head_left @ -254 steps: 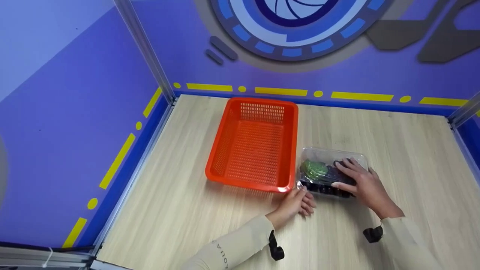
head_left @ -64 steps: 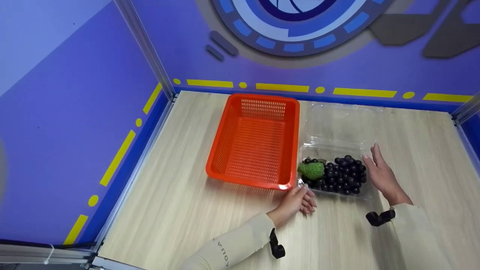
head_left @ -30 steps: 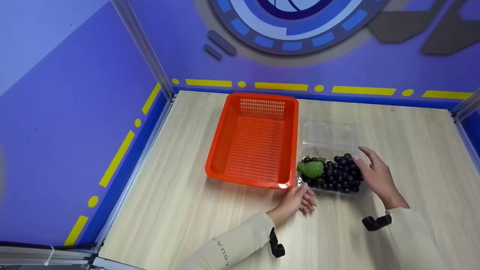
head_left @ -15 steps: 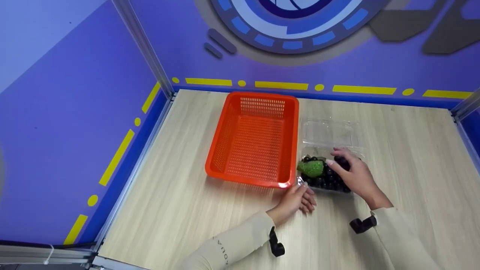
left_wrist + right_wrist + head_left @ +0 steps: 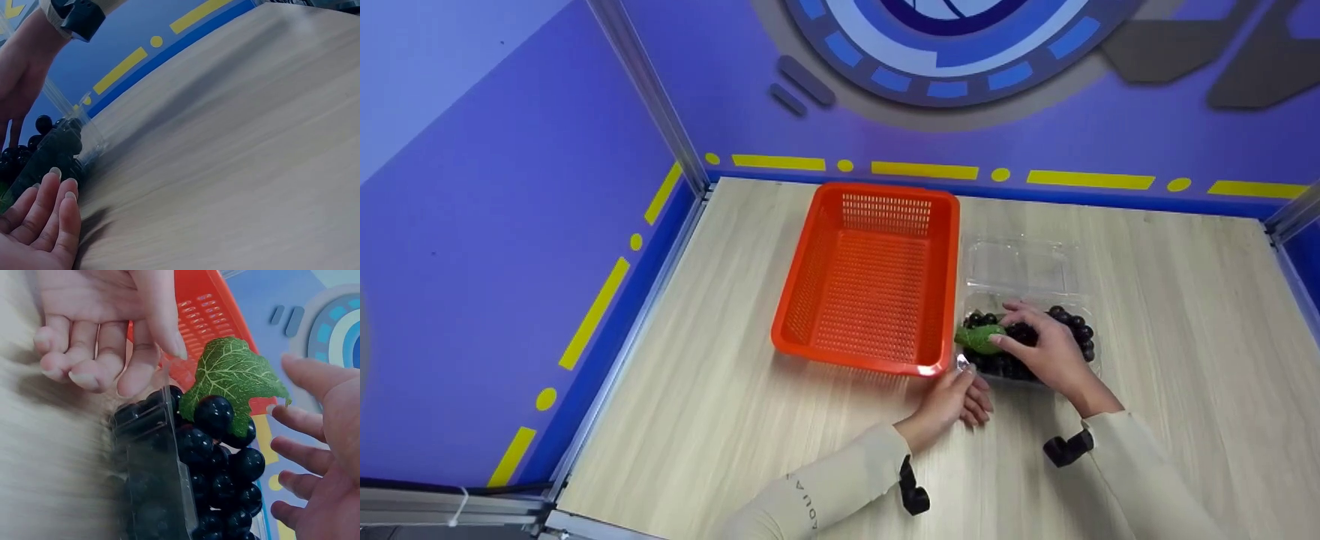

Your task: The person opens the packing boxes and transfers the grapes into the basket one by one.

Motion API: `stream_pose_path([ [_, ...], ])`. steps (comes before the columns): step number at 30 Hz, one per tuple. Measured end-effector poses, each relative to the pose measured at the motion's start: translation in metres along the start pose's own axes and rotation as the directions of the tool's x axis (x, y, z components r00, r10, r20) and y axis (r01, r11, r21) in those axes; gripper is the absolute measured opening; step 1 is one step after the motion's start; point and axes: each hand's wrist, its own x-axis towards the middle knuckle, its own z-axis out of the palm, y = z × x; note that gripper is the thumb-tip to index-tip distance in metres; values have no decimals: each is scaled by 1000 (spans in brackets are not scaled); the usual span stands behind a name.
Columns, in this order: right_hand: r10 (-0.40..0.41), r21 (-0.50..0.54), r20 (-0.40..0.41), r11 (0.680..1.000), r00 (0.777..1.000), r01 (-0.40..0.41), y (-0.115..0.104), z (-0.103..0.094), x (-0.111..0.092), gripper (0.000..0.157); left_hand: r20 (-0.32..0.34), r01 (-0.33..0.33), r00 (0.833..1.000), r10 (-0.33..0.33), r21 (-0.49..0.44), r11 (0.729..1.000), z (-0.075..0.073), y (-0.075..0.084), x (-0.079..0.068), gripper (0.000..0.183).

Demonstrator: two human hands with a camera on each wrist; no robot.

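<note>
A bunch of dark grapes (image 5: 1076, 330) with a green leaf (image 5: 981, 339) lies in a clear plastic box (image 5: 1093, 367). The box's lid (image 5: 1020, 266) is folded back onto the table. My left hand (image 5: 949, 405) holds the box's front left corner, thumb at the rim and the other fingers loosely bent in front. Over the grapes is my right hand (image 5: 1054, 352), thumb by the leaf and fingers towards the back. In the right wrist view, the fingers of my right hand (image 5: 332, 455) are spread beside the grapes (image 5: 225, 486), apart from them.
Directly left of the box stands an orange-red slotted basket (image 5: 787, 300) with nothing in it. Both stand on a light wooden table (image 5: 697, 390). Blue-purple panels (image 5: 547, 187) with yellow dashes enclose the back and left side.
The box was closed at first; its lid is now folded back. My right hand has come from the box's right side leftward over the grapes to the leaf. The left hand has stayed put.
</note>
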Motion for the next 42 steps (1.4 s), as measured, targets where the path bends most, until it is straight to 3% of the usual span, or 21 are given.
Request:
stream_pose_path([
  [4,-17,-20,-52,1000,999,16,1,3,0,13,-1,-14,1000,14,56,998,2,-1,-4,48],
  [12,79,-42,-137,996,988,-85,1,0,0,13,41,-58,998,50,222,973,9,8,-15,42],
  [16,98,-18,-162,995,982,-102,1,-3,-1,13,78,-117,992,99,273,955,15,13,-19,41],
  [20,116,8,-174,993,978,-116,1,-6,-2,15,141,-211,975,173,328,921,20,20,-24,40],
  [24,128,26,-185,992,974,-125,0,-9,-3,14,216,-299,948,235,345,890,24,30,-28,38],
  [28,146,35,-207,989,968,-141,0,-11,-4,14,257,-338,932,256,356,872,27,44,-33,36],
  [42,190,80,-263,981,946,-175,4,-14,-12,18,239,-379,921,308,365,850,15,94,-23,17],
])
